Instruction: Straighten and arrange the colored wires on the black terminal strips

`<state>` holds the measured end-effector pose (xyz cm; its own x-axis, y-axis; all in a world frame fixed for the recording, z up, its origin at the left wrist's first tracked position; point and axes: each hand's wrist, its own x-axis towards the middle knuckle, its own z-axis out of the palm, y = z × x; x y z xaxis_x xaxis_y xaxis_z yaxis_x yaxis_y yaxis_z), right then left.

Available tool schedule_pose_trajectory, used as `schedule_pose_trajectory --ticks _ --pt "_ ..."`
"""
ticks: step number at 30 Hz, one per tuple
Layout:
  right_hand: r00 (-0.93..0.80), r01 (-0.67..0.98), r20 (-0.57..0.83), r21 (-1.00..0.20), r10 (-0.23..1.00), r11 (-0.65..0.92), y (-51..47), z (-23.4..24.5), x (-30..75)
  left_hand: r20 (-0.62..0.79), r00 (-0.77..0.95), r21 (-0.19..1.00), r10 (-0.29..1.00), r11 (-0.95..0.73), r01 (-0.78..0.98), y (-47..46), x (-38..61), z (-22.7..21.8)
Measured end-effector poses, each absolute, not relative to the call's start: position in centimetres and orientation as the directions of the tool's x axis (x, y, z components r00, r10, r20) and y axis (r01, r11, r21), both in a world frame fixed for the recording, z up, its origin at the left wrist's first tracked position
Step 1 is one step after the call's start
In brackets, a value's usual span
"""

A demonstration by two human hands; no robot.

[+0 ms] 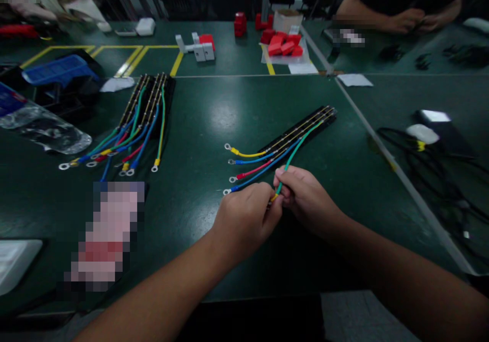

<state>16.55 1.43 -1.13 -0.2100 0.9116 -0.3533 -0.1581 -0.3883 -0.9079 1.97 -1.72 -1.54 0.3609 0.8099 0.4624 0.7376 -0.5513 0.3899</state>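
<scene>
My left hand (246, 212) pinches the yellow-sleeved near end of a green wire (293, 154); the tip is hidden in the fingers. Just above, my right hand (305, 194) grips the same wire between thumb and fingers. The wire's far end joins a black terminal strip (301, 127) lying aslant on the table. From that strip also run a yellow wire (250, 154), a red wire (254, 171) and two blue wires (260, 176), ending in ring terminals left of my hands.
More wired strips (147, 100) lie at the left, near a plastic bottle (46, 125) and a blue tray (61, 70). A blurred-out phone-like object (109, 230) is nearer. Red parts (284, 44) sit at the back; black cables (420, 174) lie right. Another person's hands (416, 20) are at the far right.
</scene>
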Motion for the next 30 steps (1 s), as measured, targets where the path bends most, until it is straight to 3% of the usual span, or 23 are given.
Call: schedule_pose_trajectory --ticks 30 --pt "-0.217 -0.163 -0.36 -0.903 0.907 -0.397 1.36 -1.12 16.48 0.428 0.372 0.39 0.824 -0.54 0.746 -1.68 1.91 -1.3"
